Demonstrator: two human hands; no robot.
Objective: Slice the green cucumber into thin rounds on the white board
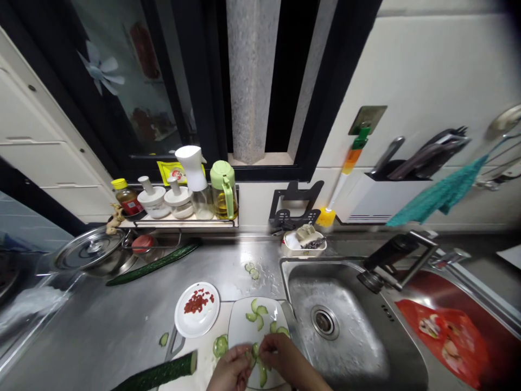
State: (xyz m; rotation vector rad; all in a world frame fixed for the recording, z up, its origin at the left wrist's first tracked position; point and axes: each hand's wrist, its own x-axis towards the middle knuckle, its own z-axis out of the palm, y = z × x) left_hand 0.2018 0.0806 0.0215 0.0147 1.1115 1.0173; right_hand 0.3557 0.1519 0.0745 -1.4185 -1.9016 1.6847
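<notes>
Over a white square plate (240, 313), both my hands are closed at the fingertips, close together. My left hand (233, 370) pinches a thin green cucumber slice (255, 350). The fingers of my right hand (279, 353) press at the same slice from the other side; their tips are partly hidden. Curved cucumber slices (259, 309) lie on the plate in small clusters. A pile of cut cucumber slices (220, 346) rests on the white cutting board (199, 347), left of the plate. Beside it lies a cut cucumber (163, 372) with its pale end facing the board.
A small white plate of red bits (191, 327) stands at the board's far edge. Behind are a whole cucumber (152, 264), a lidded pan (91, 250) and a condiment rack (185, 222). To the right is a sink (345, 347) with a faucet (419, 255) and a red bag (456, 342).
</notes>
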